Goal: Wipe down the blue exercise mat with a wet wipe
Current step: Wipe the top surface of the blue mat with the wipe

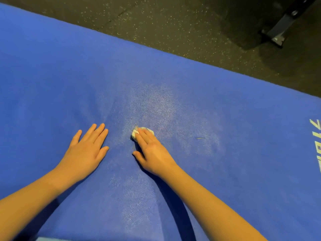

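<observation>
Head | left hand [85, 152] — flat on mat [225, 110] | right hand [153, 151] — flat, pressing wet wipe [135, 134]

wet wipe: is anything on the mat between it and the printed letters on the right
Only a thin sliver of debris lies on the blue mat between the wet wipe, under the right hand, and the printed letters. The left hand rests flat on the opposite side.
</observation>
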Motion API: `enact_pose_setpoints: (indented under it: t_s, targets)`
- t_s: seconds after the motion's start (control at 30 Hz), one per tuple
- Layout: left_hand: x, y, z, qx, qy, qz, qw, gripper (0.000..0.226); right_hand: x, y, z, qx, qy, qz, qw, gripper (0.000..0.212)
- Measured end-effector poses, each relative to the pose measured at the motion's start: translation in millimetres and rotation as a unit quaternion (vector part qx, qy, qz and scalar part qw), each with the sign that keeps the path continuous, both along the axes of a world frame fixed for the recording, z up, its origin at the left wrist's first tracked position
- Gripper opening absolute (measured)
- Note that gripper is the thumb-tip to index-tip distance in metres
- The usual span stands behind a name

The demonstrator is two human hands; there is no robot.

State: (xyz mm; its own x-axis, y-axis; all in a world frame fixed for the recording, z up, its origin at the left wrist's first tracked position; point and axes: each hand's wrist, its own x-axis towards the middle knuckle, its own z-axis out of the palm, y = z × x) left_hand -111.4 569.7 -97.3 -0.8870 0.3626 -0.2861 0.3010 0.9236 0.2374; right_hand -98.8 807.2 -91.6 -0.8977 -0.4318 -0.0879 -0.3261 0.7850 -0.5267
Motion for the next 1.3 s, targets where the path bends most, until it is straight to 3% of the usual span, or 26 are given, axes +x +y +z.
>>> enact_pose_setpoints:
  t_s: [0.13,0.4,0.57,0.77,0.93,1.07,1.17,1.3]
  targets:
    - [11,-4,4,-0.004,-0.012,0.012,1.000,0.085,10,-1,2,0.008,-0.024,0.028,0.999,0.062]
    - [25,1,14,-0.010,-0.036,0.047,0.998,0.057,33,-2,3,0.044,-0.039,0.010,0.998,0.071]
    - [33,-2,20,-0.013,-0.058,0.052,0.997,0.058,28,13,6,0.046,-0.055,-0.078,0.994,0.068]
    - [40,-3,27,-0.014,-0.075,0.056,0.996,0.061,78,12,14,-0.011,-0.072,0.029,0.997,0.080]
    - [45,-4,32,-0.025,-0.084,0.048,0.995,0.062,76,11,14,-0.002,-0.079,-0.051,0.996,0.072]
    - [52,-6,34,-0.021,-0.079,0.048,0.995,0.062,107,-2,26,-0.065,-0.089,0.053,0.993,0.068]
    - [55,-5,35,-0.024,-0.076,0.049,0.996,0.061,107,16,28,-0.032,-0.070,0.096,0.992,0.066]
    - [56,-5,36,-0.020,-0.075,0.052,0.996,0.060,91,5,23,-0.018,-0.093,-0.001,0.996,0.060]
